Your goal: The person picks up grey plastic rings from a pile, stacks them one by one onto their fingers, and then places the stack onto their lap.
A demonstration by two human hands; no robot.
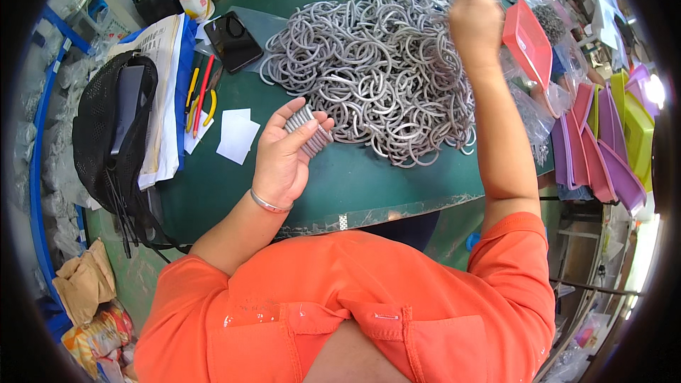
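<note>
My left hand [287, 145] is closed around a row of grey metal rings [308, 130], the thumb pressed across them. It is just off the near left side of a big heap of curved grey metal rings [376, 71] on the green table [355, 191]. Stretched out over the far right side of that heap, my right hand [474, 18] has its fingers curled together. It is slightly blurred, and whatever lies in it cannot be made out. Clear plastic and small metal pieces are near its fingertips.
Left of the heap lie a black phone [234, 41], pliers with yellow handles [211, 110], a red pen [203, 96] and white paper slips [237, 135]. A black mesh bag [113, 120] stands at the left edge. On the right are a red tray [527, 42] and several coloured bins [603, 135].
</note>
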